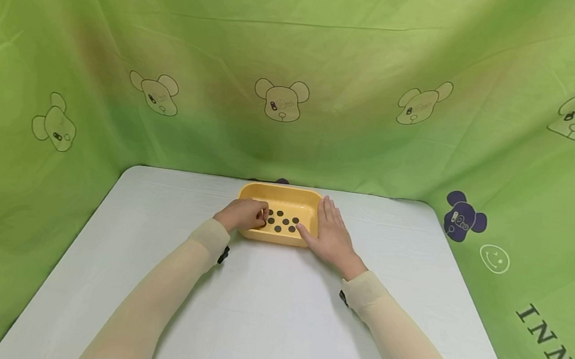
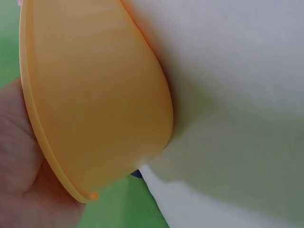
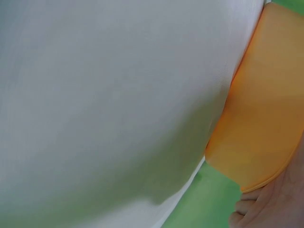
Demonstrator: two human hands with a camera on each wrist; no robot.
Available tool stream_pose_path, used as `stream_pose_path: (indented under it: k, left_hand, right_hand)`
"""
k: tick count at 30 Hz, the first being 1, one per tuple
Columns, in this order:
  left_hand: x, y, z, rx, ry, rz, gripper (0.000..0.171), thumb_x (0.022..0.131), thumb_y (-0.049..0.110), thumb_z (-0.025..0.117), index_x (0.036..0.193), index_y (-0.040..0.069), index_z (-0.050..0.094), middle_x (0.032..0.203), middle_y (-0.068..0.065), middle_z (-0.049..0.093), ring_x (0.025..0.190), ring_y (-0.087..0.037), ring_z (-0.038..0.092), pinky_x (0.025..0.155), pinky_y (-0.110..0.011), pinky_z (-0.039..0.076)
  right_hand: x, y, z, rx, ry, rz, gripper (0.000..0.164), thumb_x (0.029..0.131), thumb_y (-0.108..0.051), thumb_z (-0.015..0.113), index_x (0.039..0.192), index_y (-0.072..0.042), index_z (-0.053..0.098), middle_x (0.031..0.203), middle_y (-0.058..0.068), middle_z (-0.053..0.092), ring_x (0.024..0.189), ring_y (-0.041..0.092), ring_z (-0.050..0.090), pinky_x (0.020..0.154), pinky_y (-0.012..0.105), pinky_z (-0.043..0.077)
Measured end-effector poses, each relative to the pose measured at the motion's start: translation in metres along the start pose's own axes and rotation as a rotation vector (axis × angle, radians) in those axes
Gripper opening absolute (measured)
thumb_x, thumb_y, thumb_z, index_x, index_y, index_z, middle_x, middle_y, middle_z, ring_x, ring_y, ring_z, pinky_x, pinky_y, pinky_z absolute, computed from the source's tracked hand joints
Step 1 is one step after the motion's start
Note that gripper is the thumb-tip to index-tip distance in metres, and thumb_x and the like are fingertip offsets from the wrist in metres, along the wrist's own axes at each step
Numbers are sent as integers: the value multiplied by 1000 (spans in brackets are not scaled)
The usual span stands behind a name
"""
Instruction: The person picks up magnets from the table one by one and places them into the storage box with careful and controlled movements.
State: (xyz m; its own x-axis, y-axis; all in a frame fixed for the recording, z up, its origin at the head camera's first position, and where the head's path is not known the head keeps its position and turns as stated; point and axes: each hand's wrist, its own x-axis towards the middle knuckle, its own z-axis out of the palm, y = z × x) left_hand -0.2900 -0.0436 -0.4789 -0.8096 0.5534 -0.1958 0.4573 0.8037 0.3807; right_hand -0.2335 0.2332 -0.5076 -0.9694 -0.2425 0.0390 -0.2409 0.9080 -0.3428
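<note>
A yellow rectangular tray (image 1: 276, 238) sits near the far edge of the white table. On its floor lie several small dark round discs (image 1: 285, 222), spaced apart. My left hand (image 1: 246, 214) reaches over the tray's left end with curled fingers, and its fingertips pinch a dark disc low by the floor, mostly hidden by the fingers. In the left wrist view the palm shows beside the tray's rim. With fingers straight, my right hand (image 1: 332, 240) rests on the right rim, its thumb reaching inside close to the discs. The right wrist view shows its fingers by the tray's outer wall.
The white tabletop (image 1: 273, 312) stretches from the tray toward me. Green cloth (image 1: 208, 136) with printed bear heads hangs behind and along both sides of the table. A small black device (image 1: 224, 255) is strapped at the left wrist, another (image 1: 343, 297) at the right.
</note>
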Motion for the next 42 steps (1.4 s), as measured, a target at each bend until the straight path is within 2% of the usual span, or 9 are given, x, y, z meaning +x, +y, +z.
stream_pose_path:
  k: [10, 18, 28, 33, 37, 40, 42]
  left_hand:
    - [4, 3, 0, 54, -38, -43, 10, 108, 22, 67, 99, 19, 64, 87, 5, 64, 81, -13, 57, 74, -31, 45]
    - [8, 1, 3, 117, -43, -52, 13, 107, 24, 70, 95, 19, 64, 85, 5, 62, 80, -13, 56, 74, -31, 45]
    - [7, 2, 1, 131, -54, -51, 14, 107, 23, 70, 96, 19, 62, 85, 4, 61, 81, -14, 55, 72, -31, 43]
    - [8, 2, 2, 126, -25, -44, 10, 108, 22, 67, 100, 18, 64, 88, 3, 63, 80, -14, 56, 70, -30, 45]
    - [7, 1, 3, 78, 19, -41, 7, 111, 23, 62, 109, 17, 65, 91, 4, 64, 78, -13, 57, 66, -30, 48]
    - [6, 2, 2, 29, 79, -33, 9, 111, 23, 62, 114, 17, 66, 94, 3, 66, 79, -14, 60, 68, -31, 51]
    - [4, 3, -1, 19, 140, -16, 11, 110, 22, 62, 116, 16, 68, 99, 2, 69, 82, -15, 63, 74, -34, 55]
  right_hand:
    - [0, -1, 0, -15, 4, 0, 107, 106, -73, 37, 168, 8, 4, 178, 25, -1, 166, 40, 4, 136, 45, 3]
    - [2, -2, -1, -20, 0, -3, 107, 106, -73, 38, 168, 8, 5, 178, 25, -1, 166, 39, 2, 136, 46, 3]
    - [4, -4, -2, -22, 2, -10, 107, 106, -72, 39, 168, 9, 6, 177, 28, 3, 166, 38, 0, 136, 46, 4]
    - [5, -3, -2, -24, -3, -14, 107, 106, -70, 43, 167, 9, 6, 177, 28, 0, 166, 39, -1, 135, 47, 3]
    - [5, -4, -5, -3, -25, -2, 106, 107, -69, 46, 168, 7, 4, 177, 24, -5, 166, 37, -4, 135, 46, 1]
    - [4, -4, -9, 22, -30, 6, 104, 107, -68, 45, 169, 6, 6, 177, 23, -5, 166, 36, -4, 135, 46, 0]
    - [4, -3, -11, 28, -21, 4, 101, 108, -67, 44, 169, 5, 7, 177, 23, -3, 166, 38, -2, 135, 48, -1]
